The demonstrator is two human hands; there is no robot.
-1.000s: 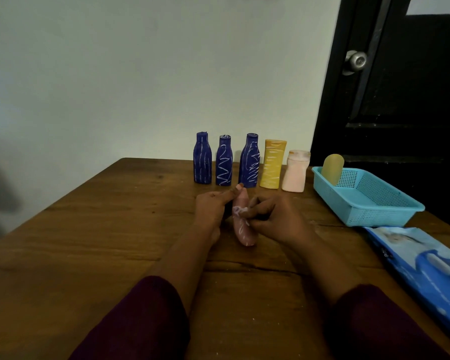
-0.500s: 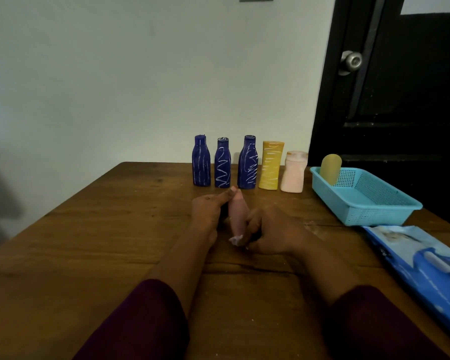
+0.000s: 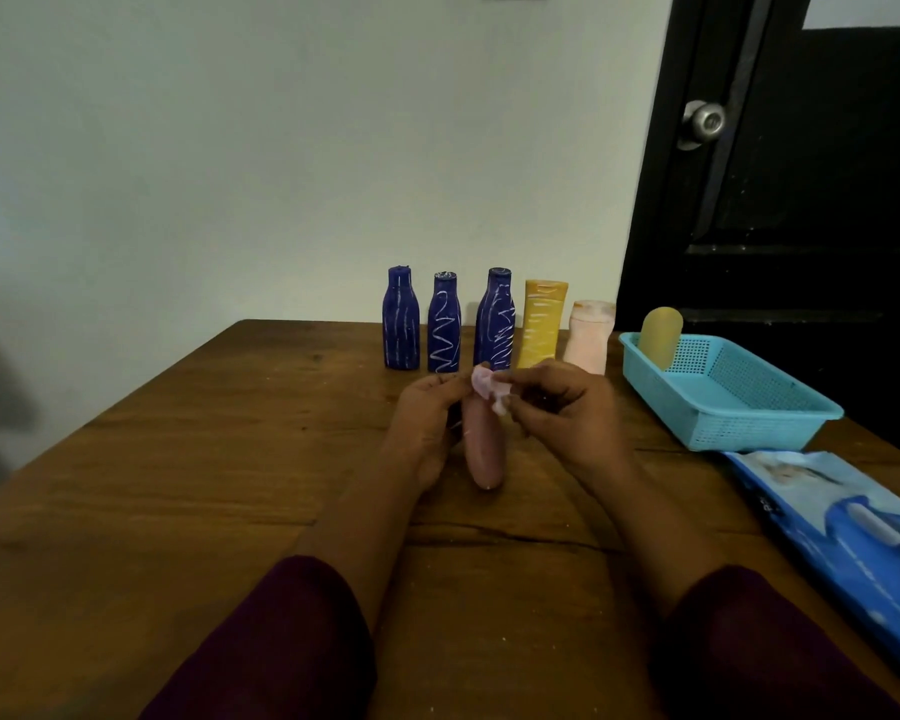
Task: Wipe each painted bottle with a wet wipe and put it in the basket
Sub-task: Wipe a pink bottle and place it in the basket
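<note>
A dark wooden table (image 3: 178, 485) is filling the dim room's foreground, running back to a pale wall. Nearest the camera, two maroon sleeves (image 3: 281, 641) are reaching forward. To the right, a blue pack of wipes (image 3: 842, 522) is lying flat; its print is too blurred to read.

At mid-table the left hand (image 3: 427, 423) is curling its fingers round a pink bottle (image 3: 484, 449), gripping it from the left. The bottle's long axis is running away from the person, near end low toward the camera, far end raised. The right hand (image 3: 567, 413) is pinching a crumpled wet wipe (image 3: 489, 389) against that far end, so wiping looks to be under way. No label is showing on the bottle.

The blue basket (image 3: 780, 428) is sitting beyond and to the right of both hands, nearer the right one, which is busy with the wipe; the bottle would probably have to travel rightward across the body. One yellowish bottle (image 3: 660, 335) is already standing in the basket's far corner.

Further back, three blue bottles (image 3: 444, 324) with white squiggles, a yellow bottle (image 3: 541, 324) and a pale pink bottle (image 3: 591, 335) are waiting in a row, unlabelled. Behind them, a black door (image 3: 801, 200) with a metal knob (image 3: 703, 122) is standing closed.
</note>
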